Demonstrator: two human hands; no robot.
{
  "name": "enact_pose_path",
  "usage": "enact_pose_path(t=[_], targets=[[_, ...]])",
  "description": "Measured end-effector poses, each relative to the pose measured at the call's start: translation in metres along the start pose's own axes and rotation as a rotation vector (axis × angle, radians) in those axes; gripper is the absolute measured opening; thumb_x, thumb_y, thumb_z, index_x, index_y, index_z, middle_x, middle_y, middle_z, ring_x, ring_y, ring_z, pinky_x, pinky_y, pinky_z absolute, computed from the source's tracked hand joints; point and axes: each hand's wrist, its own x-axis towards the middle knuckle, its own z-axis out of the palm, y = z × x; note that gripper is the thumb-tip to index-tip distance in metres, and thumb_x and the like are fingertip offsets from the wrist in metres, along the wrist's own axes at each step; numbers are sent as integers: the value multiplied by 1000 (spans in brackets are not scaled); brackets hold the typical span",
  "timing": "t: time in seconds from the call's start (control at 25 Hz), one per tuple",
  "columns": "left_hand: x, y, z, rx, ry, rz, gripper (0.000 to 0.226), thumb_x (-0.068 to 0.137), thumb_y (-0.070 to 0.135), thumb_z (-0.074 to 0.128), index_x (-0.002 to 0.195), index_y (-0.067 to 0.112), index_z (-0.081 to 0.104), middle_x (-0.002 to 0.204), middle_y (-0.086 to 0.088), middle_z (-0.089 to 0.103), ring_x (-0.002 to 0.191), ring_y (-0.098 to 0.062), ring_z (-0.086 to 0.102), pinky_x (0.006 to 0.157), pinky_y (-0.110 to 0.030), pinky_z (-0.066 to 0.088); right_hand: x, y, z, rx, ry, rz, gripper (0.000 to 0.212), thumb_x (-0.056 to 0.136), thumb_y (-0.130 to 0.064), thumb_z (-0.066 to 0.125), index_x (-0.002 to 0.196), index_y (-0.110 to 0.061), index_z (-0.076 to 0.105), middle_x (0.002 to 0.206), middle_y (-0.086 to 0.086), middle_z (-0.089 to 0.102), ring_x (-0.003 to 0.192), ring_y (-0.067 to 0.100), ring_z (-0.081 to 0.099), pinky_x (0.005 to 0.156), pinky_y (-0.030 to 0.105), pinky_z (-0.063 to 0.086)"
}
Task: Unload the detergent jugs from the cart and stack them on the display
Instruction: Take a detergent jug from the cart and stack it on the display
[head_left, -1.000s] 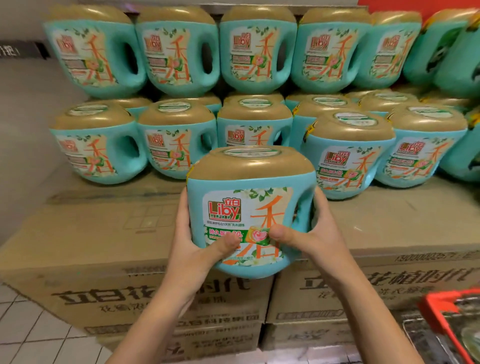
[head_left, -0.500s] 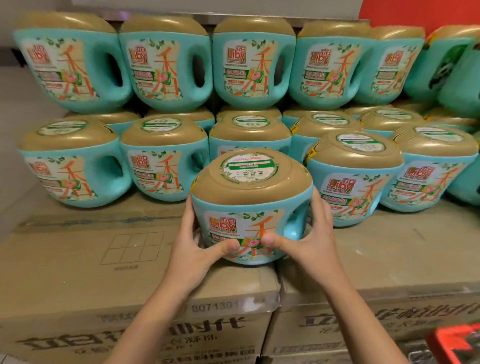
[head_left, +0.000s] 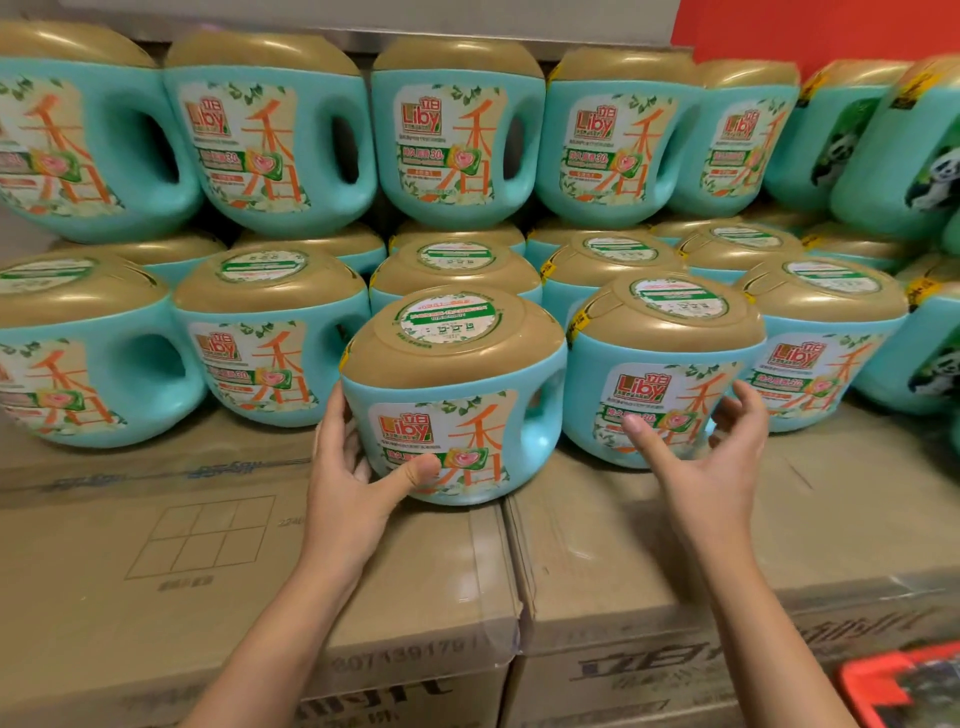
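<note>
A teal detergent jug (head_left: 457, 410) with a gold cap stands upright on the cardboard boxes (head_left: 613, 561), at the front of the display. My left hand (head_left: 348, 483) grips its left side, thumb across the label. My right hand (head_left: 711, 457) hovers to the right of it, fingers spread and relaxed, holding nothing, in front of a neighbouring jug (head_left: 660, 374). Behind stand two stacked rows of several identical jugs (head_left: 452, 140).
The red cart's corner (head_left: 904, 686) shows at the bottom right. Panda-labelled jugs (head_left: 914, 156) fill the far right. A red wall panel (head_left: 810, 31) is behind the display. Bare box top lies left of the jug, near a printed grid (head_left: 202, 535).
The jug came down from the air onto the boxes and slid in beside its neighbours. My right hand let go and drew off to the right; my left hand still holds it.
</note>
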Motion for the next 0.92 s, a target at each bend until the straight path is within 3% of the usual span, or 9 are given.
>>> enact_pose_path(t=[0.08,0.2,0.28,0.36,0.44,0.52,0.6,0.72,0.92], targets=[[-1,-2,7,44,51,38,100,40,37,92,122,60,39,136,17,50,119,8,54,95,-18,50,8,8,6,-18,-58,46,107,60,-34,89,145,-9,27,144,9,39,134,21,40,112,40,35],[-3,-5,13,102,89,88,87,50,44,86,119,54,35,136,18,47,117,11,52,89,-6,45,10,19,11,17,-42,51,110,60,-30,90,147,-14,24,145,4,44,128,11,45,107,27,36],[-4,-5,13,145,107,105,79,55,48,85,115,58,35,131,29,46,116,11,53,88,-7,46,7,22,12,22,-13,47,109,60,-32,89,147,-16,25,144,1,45,126,7,44,103,23,35],[-6,-5,13,233,151,123,75,59,54,86,115,62,36,130,26,45,117,2,53,89,-15,49,6,24,13,22,-2,40,108,62,-32,89,148,-16,26,145,4,45,131,15,44,108,31,36],[-8,-3,14,366,204,156,82,59,69,77,129,49,38,133,13,40,122,-7,48,91,-18,45,5,24,12,10,10,28,107,63,-33,88,148,-14,26,146,6,44,134,19,42,112,37,35],[-9,-2,16,484,224,197,100,57,81,65,139,29,38,131,12,34,123,-5,40,88,-9,38,4,25,12,11,24,24,105,64,-33,87,148,-13,27,147,7,42,136,19,40,113,38,34],[-9,2,17,494,221,183,101,60,74,66,143,24,37,129,12,33,111,9,43,81,-3,38,2,24,12,19,40,36,103,65,-33,86,147,-13,27,147,7,42,136,19,40,113,40,35],[-11,1,15,482,200,178,102,61,62,75,147,23,35,130,14,34,110,22,41,83,-10,42,-1,23,12,16,58,41,100,66,-35,85,145,-14,28,145,8,44,133,17,42,112,38,36],[-12,0,13,489,180,184,101,60,60,77,144,21,35,134,5,37,110,10,45,86,-15,44,-6,13,9,-63,62,16,94,70,-38,83,143,-10,31,141,9,46,131,22,43,109,37,37]])
